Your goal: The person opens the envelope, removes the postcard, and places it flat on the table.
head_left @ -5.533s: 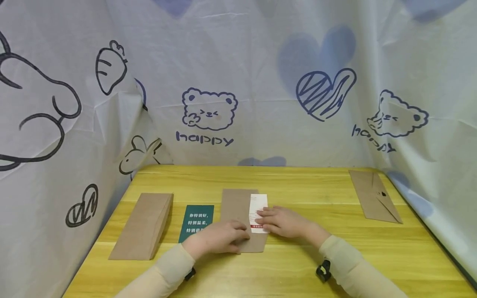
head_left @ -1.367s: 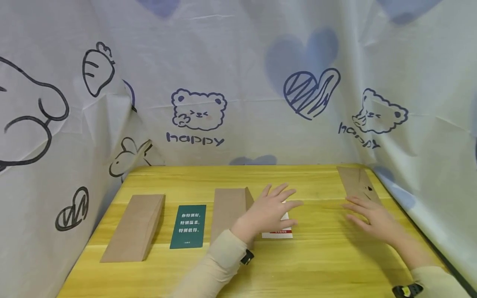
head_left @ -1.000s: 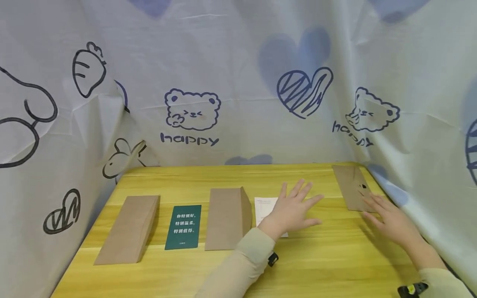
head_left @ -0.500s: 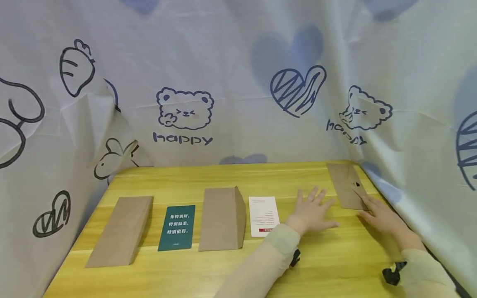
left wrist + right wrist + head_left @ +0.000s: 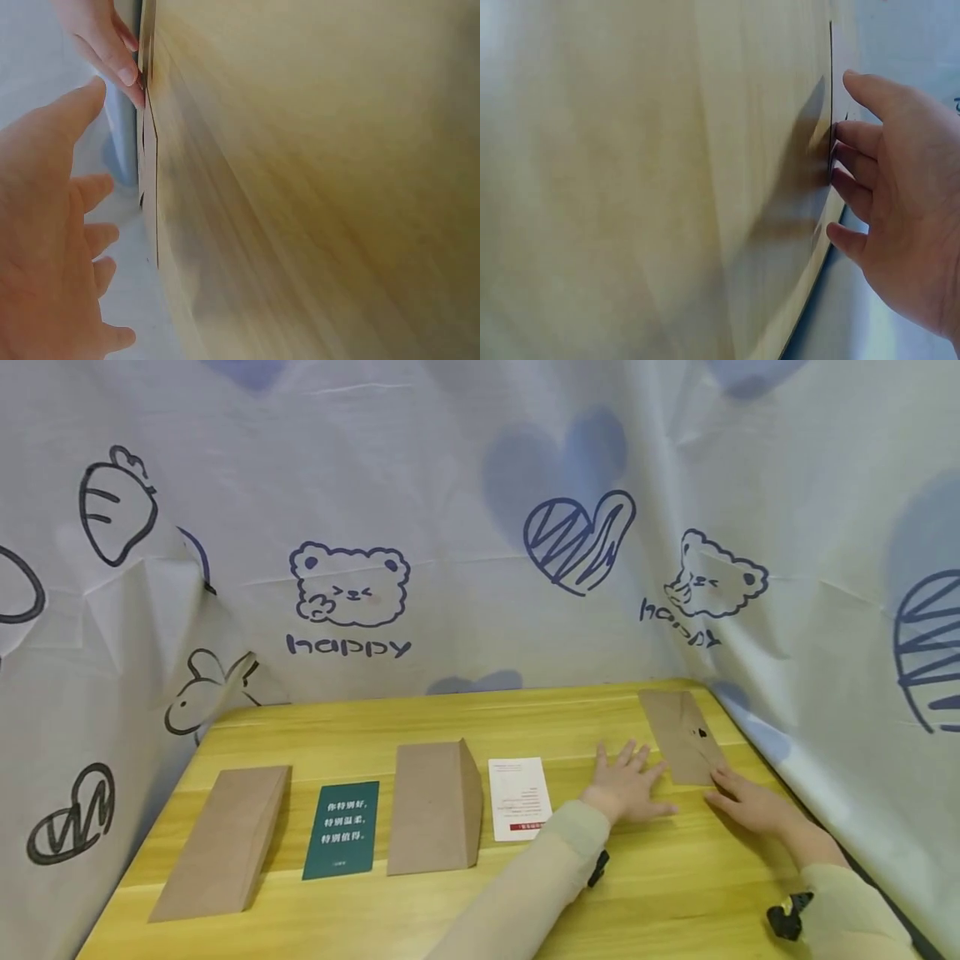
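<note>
At the table's back right lies a brown paper envelope (image 5: 678, 735) with a small black mark on it. My right hand (image 5: 753, 806) reaches to its near right corner. In the right wrist view, the fingertips (image 5: 840, 176) are at the envelope's edge and the thumb stands apart from them. My left hand (image 5: 626, 785) is held with spread fingers between that envelope and a white printed card (image 5: 517, 793), holding nothing. The left sleeve passes close by the card's lower right corner.
Left of the white card stands a brown envelope (image 5: 427, 810) with its side flap raised. Further left are a green card (image 5: 341, 831) with white characters and another brown envelope (image 5: 213, 852). A patterned white curtain (image 5: 465, 527) surrounds the wooden table (image 5: 337, 935).
Both hands have left the middle envelope and white card and moved right. The card now lies beside that envelope, whose flap has risen. My right hand has reached the far right envelope.
</note>
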A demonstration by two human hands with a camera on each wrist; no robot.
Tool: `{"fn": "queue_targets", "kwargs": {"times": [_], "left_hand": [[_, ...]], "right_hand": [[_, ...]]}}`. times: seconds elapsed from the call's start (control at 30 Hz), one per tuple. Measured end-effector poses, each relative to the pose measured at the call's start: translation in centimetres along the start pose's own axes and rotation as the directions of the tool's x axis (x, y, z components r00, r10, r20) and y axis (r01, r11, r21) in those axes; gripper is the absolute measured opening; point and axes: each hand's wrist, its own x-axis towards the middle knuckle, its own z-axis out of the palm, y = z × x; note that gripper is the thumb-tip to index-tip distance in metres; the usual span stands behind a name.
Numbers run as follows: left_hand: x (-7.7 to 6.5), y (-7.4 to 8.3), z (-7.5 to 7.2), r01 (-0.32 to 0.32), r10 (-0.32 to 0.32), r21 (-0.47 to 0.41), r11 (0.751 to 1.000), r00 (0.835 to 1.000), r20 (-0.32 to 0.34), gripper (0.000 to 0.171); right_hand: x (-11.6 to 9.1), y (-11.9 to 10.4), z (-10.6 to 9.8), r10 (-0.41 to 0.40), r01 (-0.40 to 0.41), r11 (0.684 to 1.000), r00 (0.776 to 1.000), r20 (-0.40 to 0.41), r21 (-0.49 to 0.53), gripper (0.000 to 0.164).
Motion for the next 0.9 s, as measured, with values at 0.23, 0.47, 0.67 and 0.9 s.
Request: {"fn": "queue_targets", "kwargs": {"times": [0.23,0.47,0.67,0.9], "left_hand": [[0.3,0.5,0.1,-0.015,0.015,0.011,1.0,0.999,0.049,0.072],[-0.1,0.4,0.2,-0.03,0.031,-0.009,1.0,0.991,0.129,0.072],[-0.9,0.2,0.3,-0.037,0.038,-0.009,0.999,0.986,0.164,0.069],[-1.9,0.3,0.4,-0.045,0.039,0.029,0.999,0.983,0.182,0.065]], "right_hand": [[-1.7,-1.4,0.4,-0.069,0.068,0.998,0.997,-0.045,-0.018,0.069],[-3.5,-2.9,1.0,-0.096,0.097,0.995,0.994,-0.052,0.017,0.068],[-4.7,-4.2,1.6,-0.112,0.113,0.993,0.993,-0.047,0.017,0.067],[-6.0,-6.0,1.7,-0.115,0.114,0.993,0.992,-0.05,-0.021,0.066]]}}
